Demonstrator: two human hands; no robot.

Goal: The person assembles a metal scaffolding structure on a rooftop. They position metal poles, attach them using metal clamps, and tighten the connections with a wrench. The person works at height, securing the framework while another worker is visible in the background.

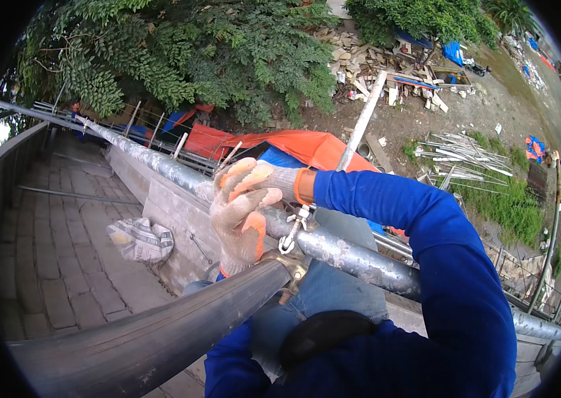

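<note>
Both my hands wear grey knit gloves with orange coating and meet above a silver-grey pipe. My right hand (268,178) reaches across from the right, its fingers curled against my left hand (230,229). My left hand comes up from below, its fingers bent and thumb raised. Where the fingers overlap, anything between them is hidden. Beside the hands, a metal clamp with a bolt (295,231) sits on the painted pipe (353,262). Just below, a brass-coloured coupler (290,266) sits at the end of a thick dark pipe (167,325), which slants in from the lower left.
A concrete parapet (167,219) runs beneath the long pipe. On the paved walkway (74,265) lie a crumpled sack (140,240) and a thin rod (81,194). Beyond the parapet are an upright pole (362,119), an orange tarp (313,147), trees (181,53) and ground far below.
</note>
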